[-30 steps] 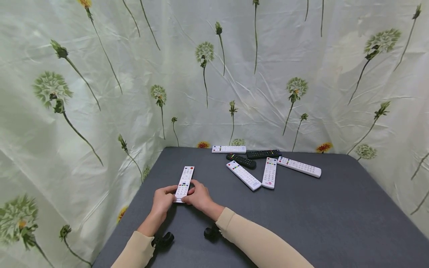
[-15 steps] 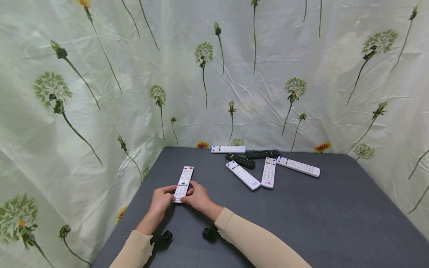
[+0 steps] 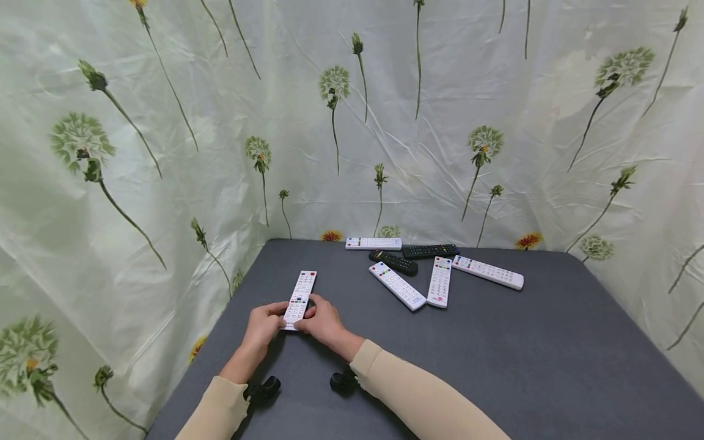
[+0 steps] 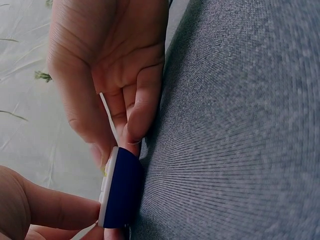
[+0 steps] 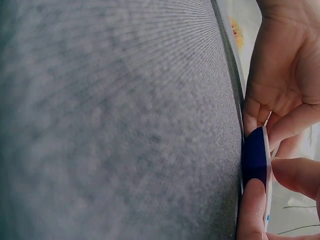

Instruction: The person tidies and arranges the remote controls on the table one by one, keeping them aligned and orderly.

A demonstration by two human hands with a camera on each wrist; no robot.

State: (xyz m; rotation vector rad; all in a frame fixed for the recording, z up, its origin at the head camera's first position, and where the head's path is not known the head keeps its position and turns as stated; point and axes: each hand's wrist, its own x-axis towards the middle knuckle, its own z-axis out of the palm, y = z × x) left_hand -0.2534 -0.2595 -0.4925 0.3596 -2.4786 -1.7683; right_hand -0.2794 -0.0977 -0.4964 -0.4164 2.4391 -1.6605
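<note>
A white remote control (image 3: 300,294) with rows of buttons and a red one at its far right corner lies lengthwise at the left of the dark grey table. My left hand (image 3: 261,329) holds its near end from the left, and my right hand (image 3: 328,322) from the right. Both thumbs lie on the top face, with other fingers along the sides. In the left wrist view the remote's blue near end (image 4: 122,192) faces the camera, close over the cloth. The right wrist view shows that blue end (image 5: 255,155) too, a right fingertip (image 5: 254,195) against it.
Toward the back lie several other remotes: white ones (image 3: 398,286) (image 3: 439,282) (image 3: 487,272) (image 3: 374,244) and two black ones (image 3: 393,262) (image 3: 431,251). A flower-printed curtain (image 3: 220,122) hangs behind and left of the table (image 3: 495,360).
Both hands keep hold of the remote and barely move. The whole scene shifts slightly left and up in the head view.
</note>
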